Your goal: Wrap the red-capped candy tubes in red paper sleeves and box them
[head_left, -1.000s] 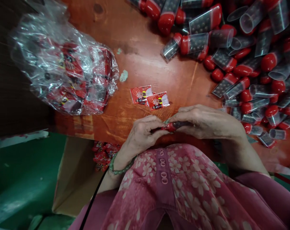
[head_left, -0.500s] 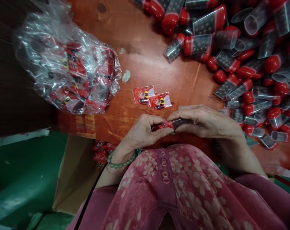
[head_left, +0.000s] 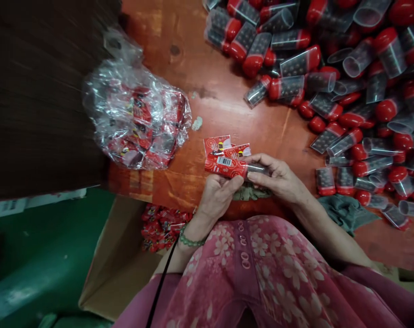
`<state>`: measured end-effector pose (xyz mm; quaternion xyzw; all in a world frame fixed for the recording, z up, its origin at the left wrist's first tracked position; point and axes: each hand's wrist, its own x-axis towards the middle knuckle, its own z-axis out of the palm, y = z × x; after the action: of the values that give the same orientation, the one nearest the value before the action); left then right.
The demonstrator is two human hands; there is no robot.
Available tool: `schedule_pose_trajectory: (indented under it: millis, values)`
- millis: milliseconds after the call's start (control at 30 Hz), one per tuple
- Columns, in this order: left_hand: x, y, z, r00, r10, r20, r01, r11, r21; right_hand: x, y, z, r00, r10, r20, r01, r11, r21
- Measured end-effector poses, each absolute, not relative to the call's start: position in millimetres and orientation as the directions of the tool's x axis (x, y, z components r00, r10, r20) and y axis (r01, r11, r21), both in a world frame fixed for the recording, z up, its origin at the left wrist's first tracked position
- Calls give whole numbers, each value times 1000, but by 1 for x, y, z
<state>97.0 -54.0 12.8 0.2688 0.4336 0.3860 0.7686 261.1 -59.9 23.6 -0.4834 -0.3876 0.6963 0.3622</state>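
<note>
My left hand (head_left: 218, 197) is closed on a red printed sleeve (head_left: 232, 169) with a white barcode facing up. In my right hand (head_left: 278, 178) is a clear plastic tube (head_left: 257, 168) with dark contents, gripped between thumb and fingers. The tube joins the sleeve at its right side; how deep it sits inside is hidden. Two flat red printed sleeves lie overlapping on the table just beyond my hands, a left one (head_left: 215, 144) and a right one (head_left: 244, 150). A green cloth-like thing (head_left: 251, 192) shows below the tube.
A big pile of red-capped clear tubes (head_left: 292, 89) covers the right of the wooden table (head_left: 224, 109). A clear plastic bag (head_left: 142, 123) of red sleeves stands at the left. A cardboard box (head_left: 107, 259) with red-wrapped pieces (head_left: 162, 225) is below the edge. A dark green cloth (head_left: 345, 212) lies right.
The sleeve and tube have turned, so the barcode now faces up. My hands have shifted slightly, the left one now below the sleeve. The camera view has moved a little to the left.
</note>
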Motion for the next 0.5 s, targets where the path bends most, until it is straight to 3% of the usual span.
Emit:
schedule_pose_trajectory:
  millis: [133, 233, 333, 500]
  values:
    - [101, -49, 14, 203, 811, -550, -412, 580, 703, 245, -64, 20, -142, 941, -306, -32, -314, -949]
    - [98, -44, 13, 163, 834, -527, -443, 539, 717, 246, -70, 19, -193, 936, -296, 25, -297, -955]
    - [99, -44, 12, 148, 845, -514, -461, 519, 720, 251, -73, 18, -247, 909, -335, -6, -347, -938]
    - [101, -45, 11, 107, 861, -497, -397, 495, 772, 248, -71, 15, -133, 937, -324, -90, -337, -937]
